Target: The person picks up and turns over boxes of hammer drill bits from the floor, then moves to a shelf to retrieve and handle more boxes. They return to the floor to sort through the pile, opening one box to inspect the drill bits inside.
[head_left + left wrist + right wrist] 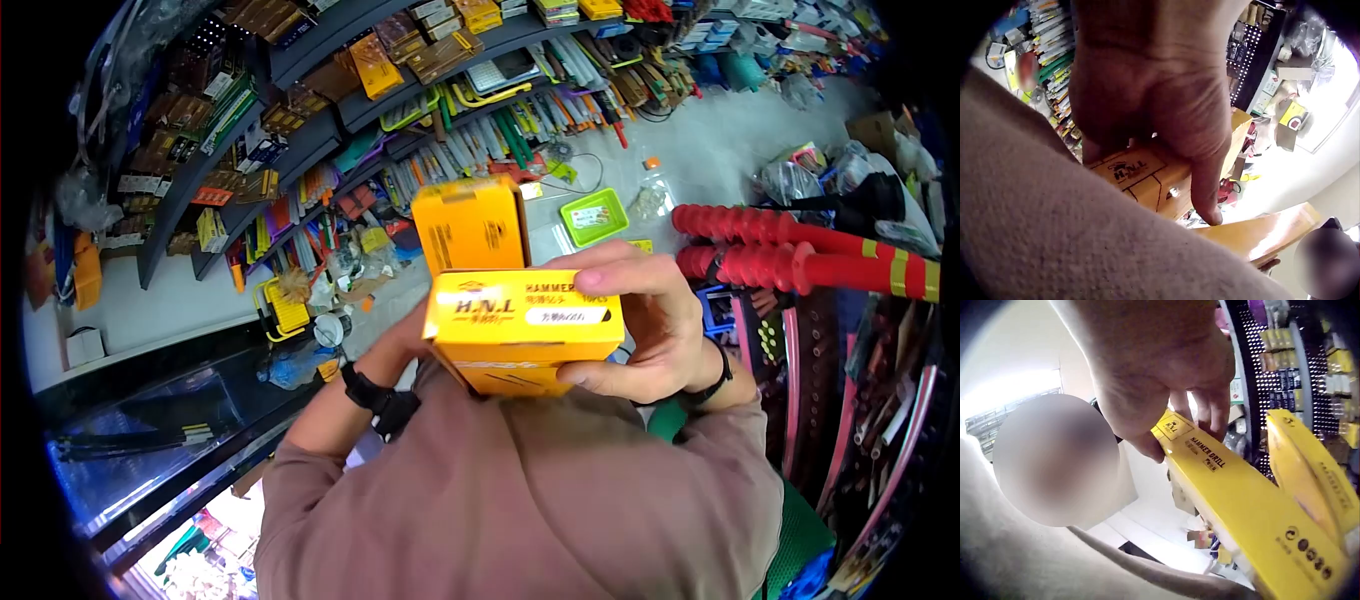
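My right hand (655,325) grips the end of a yellow cardboard box (530,345) marked H.N.L, thumb below and fingers over the top. In the right wrist view that long box (1241,500) reads "Hammer drill" and slants away from the hand (1166,369). A second yellow box (470,235) stands just beyond it in the head view. My left hand (1154,94) holds this box (1138,172) with the thumb along one side; its fingers are mostly hidden. The two boxes are side by side in front of my chest.
Shelves (330,105) packed with boxes and bundled long tools curve along the far side. A green tray (593,218) and a yellow basket (283,308) are on the floor. Red ribbed poles (790,260) jut in at right. A glass-topped counter (150,450) lies at left.
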A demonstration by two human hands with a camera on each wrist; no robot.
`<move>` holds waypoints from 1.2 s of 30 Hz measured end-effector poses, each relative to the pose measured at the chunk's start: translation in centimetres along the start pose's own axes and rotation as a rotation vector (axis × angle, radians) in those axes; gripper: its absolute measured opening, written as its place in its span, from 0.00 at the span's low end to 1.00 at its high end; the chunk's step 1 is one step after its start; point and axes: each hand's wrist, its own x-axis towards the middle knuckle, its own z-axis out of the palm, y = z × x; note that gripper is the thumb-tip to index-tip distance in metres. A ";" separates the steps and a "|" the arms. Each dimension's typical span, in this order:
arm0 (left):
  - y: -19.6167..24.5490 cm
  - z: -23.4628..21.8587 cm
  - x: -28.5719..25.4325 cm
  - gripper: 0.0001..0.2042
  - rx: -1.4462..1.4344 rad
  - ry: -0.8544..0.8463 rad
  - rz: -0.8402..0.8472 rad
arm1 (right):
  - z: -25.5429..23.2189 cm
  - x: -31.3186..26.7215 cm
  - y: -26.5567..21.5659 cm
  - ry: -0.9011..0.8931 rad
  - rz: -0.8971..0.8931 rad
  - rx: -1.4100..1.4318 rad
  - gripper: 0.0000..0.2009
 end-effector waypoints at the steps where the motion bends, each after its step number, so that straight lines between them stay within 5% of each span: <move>1: -0.6 -0.3 0.0 0.41 -0.008 0.012 -0.023 | 0.1 -0.4 1.0 0.004 -0.005 0.013 0.34; 5: -4.9 -1.5 -0.8 0.41 -0.085 0.056 -0.161 | 0.8 -2.6 6.2 0.241 0.490 0.313 0.26; 7: -8.9 -3.5 -2.3 0.44 -0.093 0.048 -0.386 | 1.1 -4.2 9.6 0.264 0.649 0.316 0.24; 11: -14.5 -5.8 -3.8 0.41 -0.235 0.038 -0.439 | 1.4 -7.7 15.6 0.185 0.861 0.154 0.20; 13: -16.0 -6.4 -4.3 0.30 -0.144 0.101 -0.423 | 0.5 -8.9 18.4 -0.031 1.120 0.046 0.19; 15: -18.8 -7.6 -5.0 0.21 -0.224 0.121 -0.571 | 0.4 -10.3 21.7 -0.202 1.119 -0.088 0.22; 17: -19.7 -9.1 -3.8 0.31 -0.317 0.032 -0.857 | 0.8 -10.1 24.6 -0.313 1.187 0.004 0.25; 19: -22.5 -10.3 -4.0 0.21 -0.333 -0.011 -0.718 | 2.2 -10.9 27.8 -0.538 1.069 0.009 0.34; 22: -27.0 -12.6 -5.3 0.24 -0.367 -0.034 -0.780 | 2.7 -10.1 32.1 -0.750 1.126 0.231 0.38; 23: -28.9 -13.2 -6.0 0.24 -0.406 -0.007 -0.760 | 3.8 -11.4 33.4 -0.590 1.005 0.368 0.33; 27: -35.6 -15.8 -8.2 0.26 -0.600 -0.097 -0.766 | 5.8 -14.9 39.0 -0.666 1.003 0.616 0.24; 29: -37.5 -17.0 -8.5 0.26 -0.474 -0.087 -0.799 | 6.9 -15.5 40.5 -0.602 1.002 0.716 0.23; 33: -33.9 -18.5 -8.5 0.24 -0.536 0.000 -0.811 | 7.8 -14.2 39.8 -0.567 1.065 0.708 0.22; 35: -30.0 -19.6 -7.5 0.24 -0.583 0.030 -0.790 | 7.3 -11.5 37.8 -0.415 0.904 0.621 0.20; 36: -26.6 -20.4 -7.0 0.23 -0.465 0.154 -0.741 | 6.7 -10.7 36.4 -0.402 0.962 0.602 0.20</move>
